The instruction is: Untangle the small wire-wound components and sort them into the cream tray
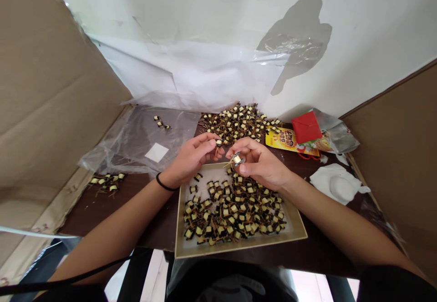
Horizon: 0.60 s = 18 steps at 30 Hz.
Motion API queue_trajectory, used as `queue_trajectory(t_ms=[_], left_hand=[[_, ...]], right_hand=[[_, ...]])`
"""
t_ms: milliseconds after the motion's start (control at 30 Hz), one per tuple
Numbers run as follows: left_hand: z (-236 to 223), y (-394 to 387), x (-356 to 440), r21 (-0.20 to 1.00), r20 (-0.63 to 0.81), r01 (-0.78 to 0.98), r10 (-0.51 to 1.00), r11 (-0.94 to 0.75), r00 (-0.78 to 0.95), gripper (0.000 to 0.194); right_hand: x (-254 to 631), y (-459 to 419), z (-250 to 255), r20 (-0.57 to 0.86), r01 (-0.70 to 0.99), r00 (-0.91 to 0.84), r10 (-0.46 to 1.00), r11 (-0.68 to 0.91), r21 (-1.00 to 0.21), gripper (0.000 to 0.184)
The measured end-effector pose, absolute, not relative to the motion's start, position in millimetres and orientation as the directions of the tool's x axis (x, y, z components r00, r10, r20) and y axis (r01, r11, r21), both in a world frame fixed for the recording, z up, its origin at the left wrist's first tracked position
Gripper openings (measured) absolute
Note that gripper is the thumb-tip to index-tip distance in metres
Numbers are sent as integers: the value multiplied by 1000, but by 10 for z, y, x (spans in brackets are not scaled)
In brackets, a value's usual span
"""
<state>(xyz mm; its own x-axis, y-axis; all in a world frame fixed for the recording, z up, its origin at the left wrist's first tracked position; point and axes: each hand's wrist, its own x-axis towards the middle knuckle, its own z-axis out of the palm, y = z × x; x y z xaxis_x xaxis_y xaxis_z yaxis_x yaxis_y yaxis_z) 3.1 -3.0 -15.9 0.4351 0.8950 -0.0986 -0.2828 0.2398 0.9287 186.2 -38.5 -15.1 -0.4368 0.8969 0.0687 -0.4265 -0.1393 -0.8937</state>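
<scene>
Between the thumb and fingers of my left hand [198,154] is a small wound coil [218,143] with yellow tape, a black bobbin and thin copper-coloured leads. My right hand [259,162] pinches another such coil [236,158], its leads pointing left. Both hands are close together above the far edge of a shallow cardboard tray [241,249]. Many similar coils [235,211] lie jumbled inside the tray. Just beyond my fingers, a heap of more coils [239,122] rests on the dark table.
Clear plastic sheeting [119,133] covers the table's left side, with a white square [157,152] on it. A small coil group [107,182] lies at left. At right are a yellow snack packet [283,138], a red packet [307,128] and crumpled white tissue [336,183]. Cardboard walls flank both sides.
</scene>
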Motion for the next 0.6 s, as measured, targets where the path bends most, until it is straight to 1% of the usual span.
queue_trajectory(t_ms=[100, 167, 200, 267, 333, 367, 433, 467, 533, 600], left_hand=[[-173, -22, 27, 931, -92, -280, 894, 233, 438, 29], [-164, -16, 3, 949, -61, -252, 897, 188, 438, 29], [-148, -16, -17, 970, -24, -209, 898, 128, 439, 29], [-92, -29, -64, 995, 97, -72, 885, -72, 456, 29], [-20, -61, -107, 949, 240, 57, 829, -309, 506, 25], [13, -83, -120, 910, 301, 87, 790, -406, 535, 23], [56, -128, -124, 833, 376, 130, 723, -538, 579, 18], [62, -147, -116, 805, 385, 152, 701, -573, 601, 19], [53, -172, -88, 779, 370, 185, 678, -599, 634, 26], [30, -173, -56, 787, 359, 180, 676, -590, 644, 31]], right_hand=[[1868, -386, -151, 38, -429, -429, 902, -167, -888, 34], [1876, -378, -150, -20, -435, -415, 910, -218, -873, 32], [1880, -373, -149, -70, -426, -415, 907, -262, -866, 30], [1884, -363, -148, -208, -369, -448, 869, -392, -843, 24], [1880, -361, -149, -320, -300, -517, 794, -518, -801, 19], [1875, -365, -151, -347, -282, -555, 756, -563, -777, 17], [1863, -378, -155, -349, -296, -624, 699, -625, -722, 18], [1858, -387, -156, -343, -313, -648, 680, -648, -694, 20], [1852, -404, -156, -340, -338, -671, 659, -680, -651, 25], [1855, -415, -152, -348, -343, -655, 671, -674, -654, 29]])
